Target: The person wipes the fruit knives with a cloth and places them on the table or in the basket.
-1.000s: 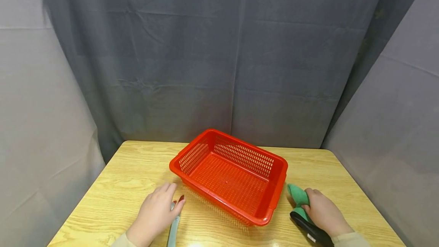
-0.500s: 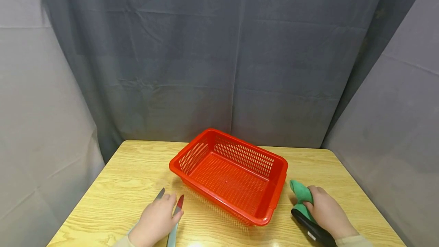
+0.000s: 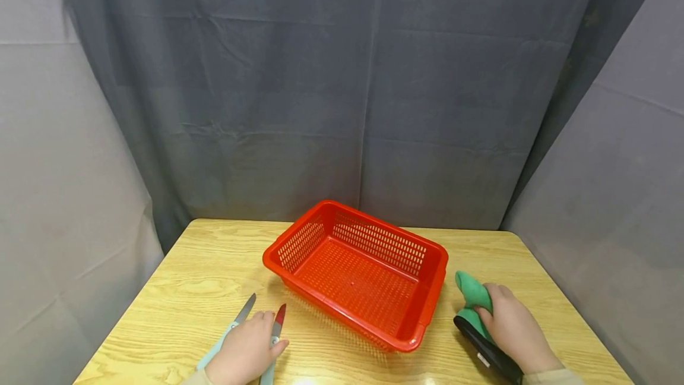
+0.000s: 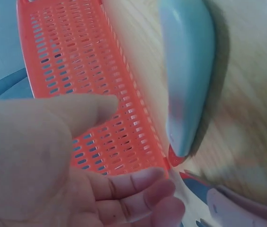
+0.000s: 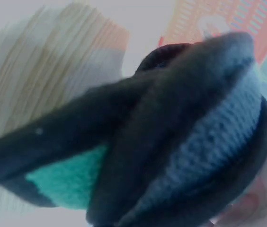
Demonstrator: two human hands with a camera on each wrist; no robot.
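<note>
Two light-blue-handled knives lie on the table at the front left: one with a bare grey blade (image 3: 246, 308), one with a red-tipped blade (image 3: 279, 319). Over them is my left hand (image 3: 246, 349), thumb out and fingers loosely bent. In the left wrist view nothing shows between this hand's thumb and fingers; a thick light-blue handle (image 4: 188, 71) lies beside it. At the right my right hand (image 3: 515, 328) grips a bunched green knit item with a black coated part, apparently a work glove (image 3: 472, 299). Its black folds (image 5: 185, 109) hide most of the fingers in the right wrist view.
A red slotted plastic basket (image 3: 355, 275) stands askew at the middle of the wooden table (image 3: 214, 266), between the two hands. Grey cloth (image 3: 267, 106) hangs behind the table, with paler cloth panels (image 3: 614, 207) at both sides.
My left hand has drawn back toward the near edge, leaving both blades uncovered. My right hand has shifted slightly right with the glove. The basket has stayed in place.
</note>
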